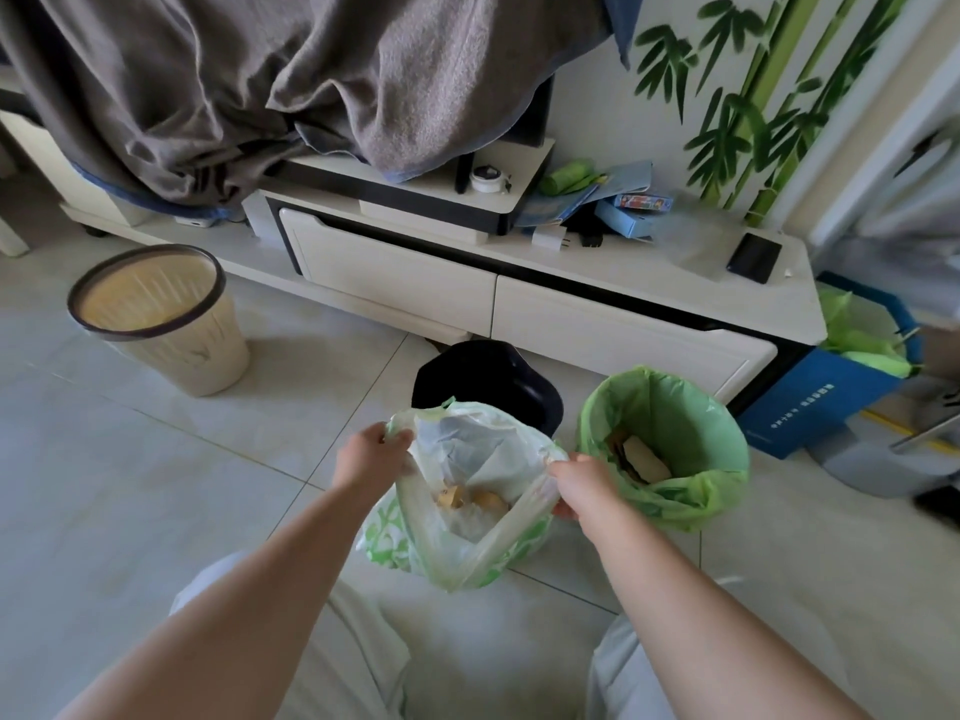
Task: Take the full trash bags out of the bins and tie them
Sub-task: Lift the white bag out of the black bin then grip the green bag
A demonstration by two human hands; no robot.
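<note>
A white and green trash bag (457, 522) sits on the floor tiles in front of me, its mouth spread open over yellowish scraps. My left hand (371, 452) pinches the bag's left handle. My right hand (576, 485) grips the right handle. Behind the bag stands a black bin (488, 381) with no liner showing. To its right a bin lined with a green bag (670, 449) holds cardboard and paper scraps. A beige slatted bin (156, 319) with a dark rim stands bare at the left.
A white TV cabinet (519, 293) runs along the wall behind the bins, with a grey blanket (260, 80) draped over it. A blue box (831, 392) with green bags stands at the right. My knees fill the bottom of the view.
</note>
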